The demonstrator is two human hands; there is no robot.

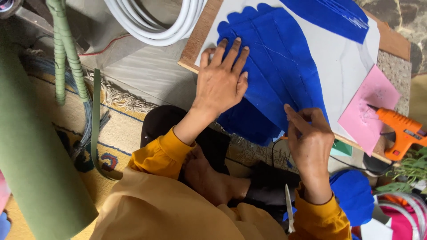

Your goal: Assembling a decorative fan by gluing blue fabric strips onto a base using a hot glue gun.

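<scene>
Two hands work a scalloped blue felt sheet (275, 66) lying across a white board (342, 66) on a low wooden desk (198, 38). Left hand (221, 82), at 12 o'clock from the sitter, lies flat with fingers spread wide, pressing the sheet's left edge down. Right hand (310, 142), at 2 o'clock, is closed in a narrow pinch on the sheet's lower edge, where the felt overhangs the board toward the lap. Judged risks: a pull from the pinch against the flat palm could crease the felt or tear it along the faint lines scored across it; lifting the palm would probably let the overhanging part drag the sheet off the board. An orange glue gun (402, 131) rests at 3 o'clock on a pink sheet (364, 111), near the right hand; a sideways sweep could knock it, and its tip may be hot, though that cannot be told. A pointed pale blade-like tool (289, 209) lies in the lap at 5 o'clock, close under the right wrist, a possible snag for sleeve or felt.
</scene>
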